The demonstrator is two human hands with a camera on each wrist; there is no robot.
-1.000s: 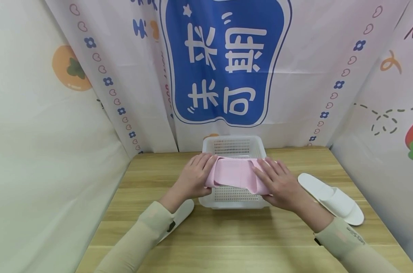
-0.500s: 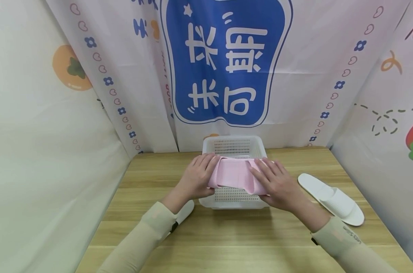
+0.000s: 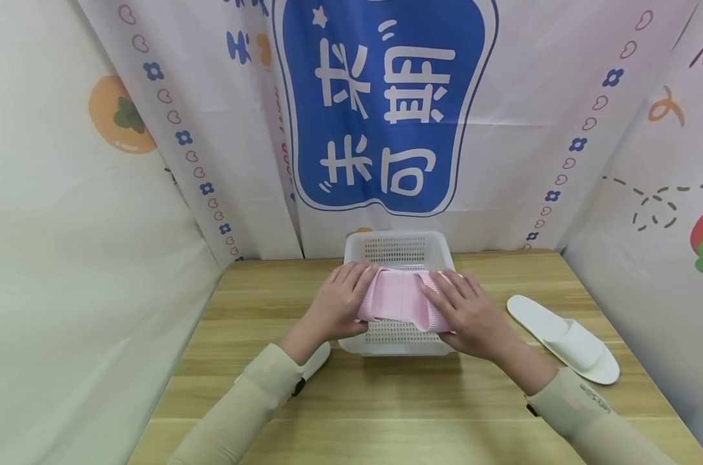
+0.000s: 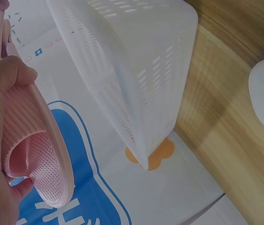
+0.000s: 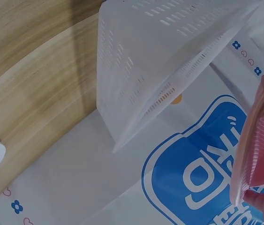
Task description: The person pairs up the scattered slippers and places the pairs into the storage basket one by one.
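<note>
My left hand (image 3: 341, 300) grips a pink slipper (image 4: 42, 154) at its ribbed strap, thumb and fingers wrapped about the sides. A second pink slipper (image 3: 435, 310) is held likewise by my right hand (image 3: 470, 316). Both slippers lie end to end in the head view, straps outward, their soles overlapping in the middle. They are held over a white plastic basket (image 3: 409, 349) with slotted sides. The fingers hide the outer ends of the slippers in the head view.
A white slipper (image 3: 581, 345) lies on the wooden table (image 3: 398, 413) at the right. Another white slipper (image 3: 318, 360) lies at the left, mostly under my left forearm. Behind the basket hangs a printed cloth (image 3: 503, 161), with more cloth at both sides.
My hands have drawn slightly closer together, the left moving right and the right moving left. Less pink sole shows between the straps. The basket and white slippers have stayed put.
</note>
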